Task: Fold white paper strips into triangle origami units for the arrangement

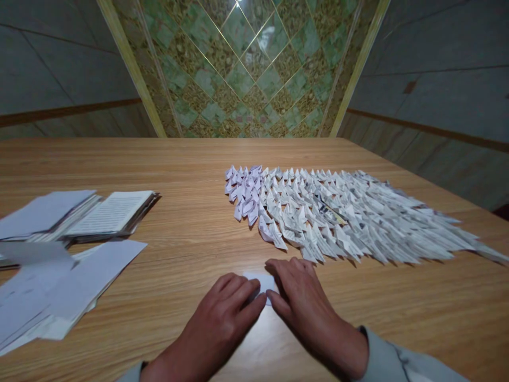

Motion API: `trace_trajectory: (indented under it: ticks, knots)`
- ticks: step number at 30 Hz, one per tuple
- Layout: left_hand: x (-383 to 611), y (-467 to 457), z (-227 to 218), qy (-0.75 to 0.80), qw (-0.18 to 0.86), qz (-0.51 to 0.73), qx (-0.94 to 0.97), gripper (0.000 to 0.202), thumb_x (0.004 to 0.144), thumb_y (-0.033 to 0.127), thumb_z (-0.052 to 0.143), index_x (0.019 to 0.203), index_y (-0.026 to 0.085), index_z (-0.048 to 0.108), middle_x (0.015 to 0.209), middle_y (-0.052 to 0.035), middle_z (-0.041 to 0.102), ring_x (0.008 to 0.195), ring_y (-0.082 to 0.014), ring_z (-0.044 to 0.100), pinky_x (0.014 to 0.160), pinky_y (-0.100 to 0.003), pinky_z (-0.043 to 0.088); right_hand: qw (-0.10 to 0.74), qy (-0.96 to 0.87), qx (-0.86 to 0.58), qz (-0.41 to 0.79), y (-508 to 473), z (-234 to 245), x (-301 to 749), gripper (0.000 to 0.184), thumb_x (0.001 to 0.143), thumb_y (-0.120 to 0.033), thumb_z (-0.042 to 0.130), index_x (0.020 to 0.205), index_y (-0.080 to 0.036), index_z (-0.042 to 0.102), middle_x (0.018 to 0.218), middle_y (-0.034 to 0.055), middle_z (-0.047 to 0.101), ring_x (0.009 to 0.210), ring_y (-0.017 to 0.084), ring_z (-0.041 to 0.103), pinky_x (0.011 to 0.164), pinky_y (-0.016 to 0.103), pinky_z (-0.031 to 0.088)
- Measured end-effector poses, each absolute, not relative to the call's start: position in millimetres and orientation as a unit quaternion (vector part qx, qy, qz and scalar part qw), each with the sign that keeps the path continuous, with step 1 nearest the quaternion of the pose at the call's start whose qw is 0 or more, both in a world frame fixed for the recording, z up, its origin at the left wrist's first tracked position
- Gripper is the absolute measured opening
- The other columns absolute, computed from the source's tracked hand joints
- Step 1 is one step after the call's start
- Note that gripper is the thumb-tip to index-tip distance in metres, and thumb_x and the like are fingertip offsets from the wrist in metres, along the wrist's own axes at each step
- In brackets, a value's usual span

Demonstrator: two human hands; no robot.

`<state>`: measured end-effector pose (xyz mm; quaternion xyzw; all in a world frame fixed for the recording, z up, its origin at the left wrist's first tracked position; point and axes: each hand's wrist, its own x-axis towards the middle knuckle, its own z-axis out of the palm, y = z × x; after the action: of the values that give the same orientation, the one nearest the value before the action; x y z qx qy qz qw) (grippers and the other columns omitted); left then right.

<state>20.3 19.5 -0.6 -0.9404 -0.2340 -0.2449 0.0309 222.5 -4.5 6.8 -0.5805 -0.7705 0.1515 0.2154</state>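
My left hand (222, 318) and my right hand (308, 307) rest side by side on the wooden table (191, 159), near its front edge. Between them lies a small white piece of paper (260, 281), mostly hidden under the fingers. Both hands press down on it with fingers held together and bent. Just beyond the hands spreads a large mass of several folded paper boats (338, 217), packed in rows toward the right.
To the left lie loose white sheets (79, 281) and a stack of printed pages (111, 212). A green patterned tiled wall (246, 69) rises behind the table's far edge.
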Motion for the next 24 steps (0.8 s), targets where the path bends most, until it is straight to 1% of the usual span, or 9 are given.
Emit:
trace_trajectory:
  ticks: [2,4,8,10,13,17,20,22,24]
  knots:
    - [21.3,17.3,2.1,-0.221,0.029,-0.214,-0.951,0.037,0.108,0.022,0.032,0.119,0.014,0.066,0.095,-0.0087,0.069,0.081,-0.023,0.058,0.077,-0.039,0.044,0.213,-0.772,-0.582,0.142,-4.1,6.1,221.7,0.039,0.084,-0.009,0.073,0.119,-0.019,0.059,0.111,0.0076,0.071,0.101,0.028,0.058,0.091,0.043,0.036]
    - [20.2,15.1,3.5,-0.214,0.038,-0.193,-0.957,0.042,0.109,0.022,0.026,0.124,0.014,0.064,0.096,-0.009,0.071,0.081,-0.0233,0.059,0.078,-0.04,0.043,0.211,-0.775,-0.582,0.126,-3.7,4.4,221.3,0.036,0.084,-0.012,0.072,0.118,-0.019,0.059,0.108,0.0072,0.071,0.1,0.028,0.058,0.091,0.042,0.035]
    - [12.0,8.3,0.2,-0.224,0.083,-0.208,-0.948,0.044,0.11,0.022,0.024,0.125,0.019,0.066,0.112,-0.0074,0.074,0.096,-0.0241,0.062,0.092,-0.043,0.039,0.199,-0.782,-0.582,0.105,-2.9,1.5,221.2,0.034,0.086,-0.016,0.07,0.118,-0.019,0.06,0.104,0.0058,0.07,0.097,0.027,0.057,0.092,0.042,0.034]
    - [5.1,4.8,-3.7,-0.244,0.103,-0.229,-0.937,0.043,0.109,0.02,0.027,0.121,0.022,0.068,0.116,-0.0056,0.074,0.1,-0.0233,0.062,0.095,-0.042,0.038,0.195,-0.782,-0.583,0.101,-2.7,1.6,221.2,0.033,0.086,-0.017,0.069,0.118,-0.019,0.06,0.103,0.0055,0.07,0.097,0.027,0.056,0.092,0.042,0.034]
    - [-8.5,2.2,-9.5,-0.265,0.117,-0.24,-0.927,0.042,0.107,0.015,0.03,0.119,0.023,0.069,0.119,-0.0058,0.075,0.101,-0.0231,0.063,0.094,-0.041,0.04,0.185,-0.782,-0.586,0.102,-2.7,4.3,221.0,0.032,0.087,-0.018,0.069,0.118,-0.019,0.061,0.103,0.0061,0.07,0.098,0.027,0.056,0.092,0.041,0.034]
    - [-27.9,2.1,-16.5,-0.278,0.124,-0.213,-0.928,0.039,0.104,0.015,0.036,0.127,0.022,0.066,0.124,-0.0072,0.074,0.103,-0.0261,0.065,0.094,-0.044,0.043,0.177,-0.781,-0.59,0.105,-2.9,8.5,220.6,0.034,0.087,-0.018,0.068,0.12,-0.019,0.061,0.106,0.0075,0.07,0.101,0.027,0.056,0.093,0.041,0.034]
    - [-35.2,2.3,-17.2,-0.287,0.111,-0.209,-0.928,0.04,0.102,0.013,0.038,0.129,0.023,0.066,0.127,-0.0074,0.073,0.105,-0.0277,0.065,0.093,-0.046,0.046,0.175,-0.782,-0.589,0.101,-2.8,8.9,220.2,0.034,0.087,-0.019,0.067,0.12,-0.018,0.061,0.106,0.0077,0.07,0.101,0.027,0.057,0.094,0.042,0.034]
    - [-32.8,3.8,-13.2,-0.29,0.091,-0.225,-0.926,0.039,0.102,0.014,0.039,0.128,0.022,0.066,0.125,-0.0082,0.073,0.102,-0.0272,0.066,0.089,-0.045,0.049,0.172,-0.786,-0.586,0.093,-2.8,8.2,219.7,0.034,0.087,-0.019,0.066,0.121,-0.018,0.06,0.107,0.0081,0.07,0.101,0.028,0.057,0.094,0.043,0.035]
    - [-23.8,8.0,-7.5,-0.293,0.06,-0.245,-0.922,0.035,0.103,0.02,0.042,0.129,0.02,0.065,0.123,-0.0098,0.074,0.099,-0.0263,0.066,0.084,-0.041,0.053,0.168,-0.791,-0.583,0.084,-2.9,7.3,218.9,0.035,0.087,-0.018,0.065,0.122,-0.018,0.059,0.108,0.0086,0.07,0.101,0.028,0.057,0.094,0.043,0.035]
